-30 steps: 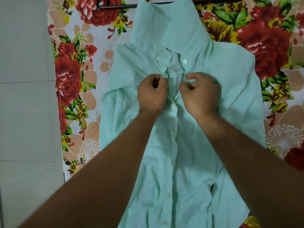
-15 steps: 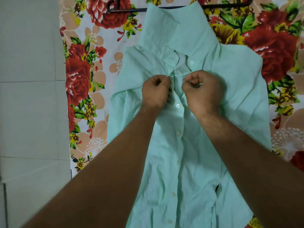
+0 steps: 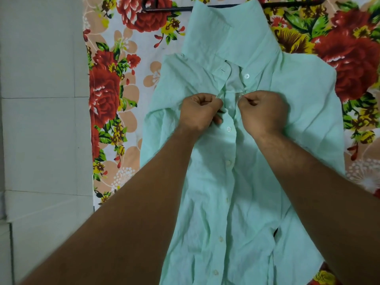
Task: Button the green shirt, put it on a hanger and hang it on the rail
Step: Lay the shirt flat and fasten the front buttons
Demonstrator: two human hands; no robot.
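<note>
Head view, one item with surroundings.

Item: green shirt [image 3: 257, 192], laid flat and front-up on a floral sheet [image 3: 115, 99]. Its long axis runs straight away from the person, hem nearest and collar [image 3: 232, 31] farthest. The placket [image 3: 228, 182] lies along that axis, between the two forearms.

Fastenings: the buttons from the hem up to the one just under the hands [image 3: 229, 129] look done up. The collar button [image 3: 246, 76] is open, its buttonhole lying apart from it on the opposite edge.

Hands: the left hand [image 3: 200, 112] is curled tight, pinching the buttonhole edge of the placket. The right hand [image 3: 263, 112] is likewise curled, pinching the button edge. They are level with each other and a narrow gap of cloth lies between them. The button they are working on is hidden by the fingers.

Relation for the next move: probably the collar button. It lies just beyond the hands along the same axis, on the right hand's side, while its hole is on the left hand's side. Both hands would shift straight forward.

Surroundings: a black hanger [image 3: 164, 9] lies across the far end, partly under the collar. A tiled floor [image 3: 41, 120] lies to the left of the sheet.
</note>
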